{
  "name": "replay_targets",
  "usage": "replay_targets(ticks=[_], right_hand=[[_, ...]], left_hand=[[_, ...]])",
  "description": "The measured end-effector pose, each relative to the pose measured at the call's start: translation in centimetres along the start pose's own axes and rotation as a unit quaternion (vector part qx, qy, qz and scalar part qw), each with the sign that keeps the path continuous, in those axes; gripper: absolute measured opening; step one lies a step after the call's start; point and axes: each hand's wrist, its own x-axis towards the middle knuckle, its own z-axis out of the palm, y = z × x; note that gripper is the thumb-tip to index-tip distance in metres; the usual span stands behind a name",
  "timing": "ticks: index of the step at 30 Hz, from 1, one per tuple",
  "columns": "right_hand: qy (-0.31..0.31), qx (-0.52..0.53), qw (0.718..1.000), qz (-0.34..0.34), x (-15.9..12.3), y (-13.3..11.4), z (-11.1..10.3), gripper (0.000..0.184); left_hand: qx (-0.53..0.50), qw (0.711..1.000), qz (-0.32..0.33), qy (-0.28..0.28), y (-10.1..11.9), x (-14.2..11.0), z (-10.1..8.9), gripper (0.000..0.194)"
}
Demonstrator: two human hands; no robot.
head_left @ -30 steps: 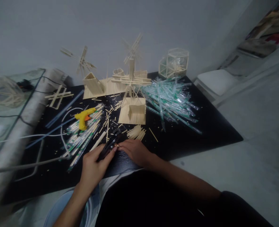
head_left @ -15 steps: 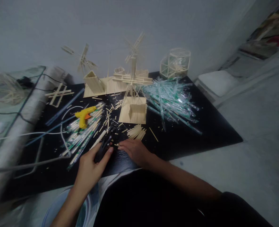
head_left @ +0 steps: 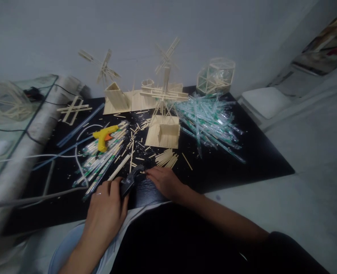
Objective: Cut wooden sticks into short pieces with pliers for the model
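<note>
My left hand [head_left: 107, 203] is wrapped round the handles of a black hand cutter [head_left: 130, 182] with a hooked jaw. The open jaw points right, close to the fingertips of my right hand [head_left: 165, 182]. Between those pinched fingers is a thin wooden stick [head_left: 142, 172]; only its short pale tip shows, at the cutter's jaw. Just beyond my right hand a small bunch of wooden sticks [head_left: 167, 158] lies on the black table [head_left: 214, 167]. Behind the bunch stands a wooden windmill model [head_left: 165, 131] on a flat base.
A yellow glue gun [head_left: 104, 137] rests on wrapped sticks [head_left: 105, 163] at left. Plastic wrappers [head_left: 211, 118] heap up at right. Another windmill model [head_left: 115, 95] and a polyhedral stick frame [head_left: 216, 76] stand at the back. Below the table edge is a bucket [head_left: 68, 247].
My left hand has turned knuckles-up, and the cutter has swung so its jaw meets the stick by my right fingers. My right hand stays nearly in place. The view has shifted slightly.
</note>
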Motion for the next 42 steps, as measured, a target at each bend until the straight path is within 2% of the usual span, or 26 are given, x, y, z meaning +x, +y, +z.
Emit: replay_targets(ticks=[8, 17, 24, 29, 33, 36, 39, 42], right_hand=[[-0.038, -0.062, 0.997, -0.020, -0.3, 0.6, 0.4, 0.024], [-0.022, -0.073, 0.997, -0.018, -0.2, 0.3, 0.3, 0.023], [-0.007, -0.077, 0.997, -0.007, -0.2, 0.2, 0.5, 0.021], [0.005, -0.072, 0.997, -0.001, -0.2, 0.2, 0.7, 0.022], [-0.003, -0.044, 0.999, 0.009, -0.2, 0.0, 0.7, 0.020], [0.018, 0.011, 0.999, 0.030, -0.2, -0.6, -0.1, 0.013], [0.063, 0.054, 0.993, 0.083, -0.2, -0.9, -2.3, 0.013], [0.108, 0.033, 0.984, 0.137, -0.4, -0.1, -5.9, 0.012]], left_hand=[[0.035, 0.999, 0.011, -0.016, 1.5, 0.5, -0.9, 0.036], [0.103, 0.986, -0.026, -0.130, 2.6, 0.9, -2.2, 0.015], [0.153, 0.970, -0.029, -0.185, 3.2, 1.1, -3.5, 0.033], [0.154, 0.969, -0.029, -0.193, 3.1, 1.4, -3.3, 0.032], [0.125, 0.975, -0.036, -0.177, 2.2, 1.8, -2.9, 0.025], [0.082, 0.986, -0.049, -0.139, 1.0, 2.0, -2.4, 0.021], [0.027, 0.997, -0.058, -0.051, -0.5, 1.6, -1.5, 0.025], [-0.041, 0.997, -0.055, 0.027, -1.4, 0.8, -0.6, 0.028]])
